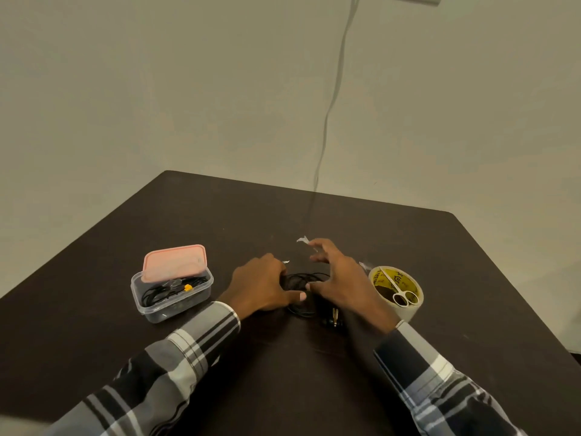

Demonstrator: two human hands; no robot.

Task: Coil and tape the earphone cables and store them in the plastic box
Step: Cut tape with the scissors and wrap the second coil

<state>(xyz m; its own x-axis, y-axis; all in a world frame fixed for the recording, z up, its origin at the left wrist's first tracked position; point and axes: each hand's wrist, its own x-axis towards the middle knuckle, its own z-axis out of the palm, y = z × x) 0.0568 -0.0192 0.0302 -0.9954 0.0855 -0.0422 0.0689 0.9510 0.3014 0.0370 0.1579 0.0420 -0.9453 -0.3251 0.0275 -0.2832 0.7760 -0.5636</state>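
A black earphone cable [301,280] lies coiled on the dark table between my hands. My left hand [262,286] presses on the coil's left side, fingers closed over the wire. My right hand [334,275] hovers over the coil's right side, thumb touching the wire, and pinches a small clear tape piece [303,240] at its fingertips. The earbuds and plug [331,319] lie just in front of the coil. A clear plastic box [171,294] at the left holds several coiled black cables, with its pink lid [174,262] leaning on the back rim.
A roll of packing tape [397,291] stands right of my right hand with small white scissors [402,295] resting across its top. Another tape scrap [364,265] sticks up beside the roll. A grey cord [336,89] hangs down the wall behind the table.
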